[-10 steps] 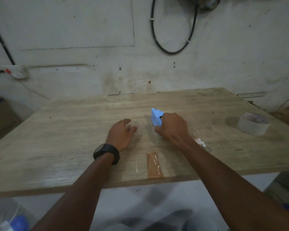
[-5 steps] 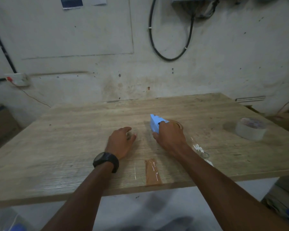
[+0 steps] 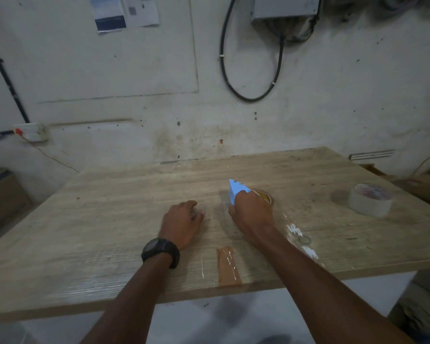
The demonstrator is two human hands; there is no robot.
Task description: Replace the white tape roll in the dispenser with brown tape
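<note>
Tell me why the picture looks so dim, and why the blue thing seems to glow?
Head view: the room light is low, so the wall and table look grey and a bit soft. The blue dispenser under the right hand catches the light and washes out pale. The table edges bend from the wide lens.

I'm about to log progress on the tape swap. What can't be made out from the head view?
- Blue dispenser: mostly covered by the right hand; brown roll seating and tape threading hidden.
- Left hand: fingertips blurred; anything beneath unclear.
- White tape roll: core label too small to read.
</note>
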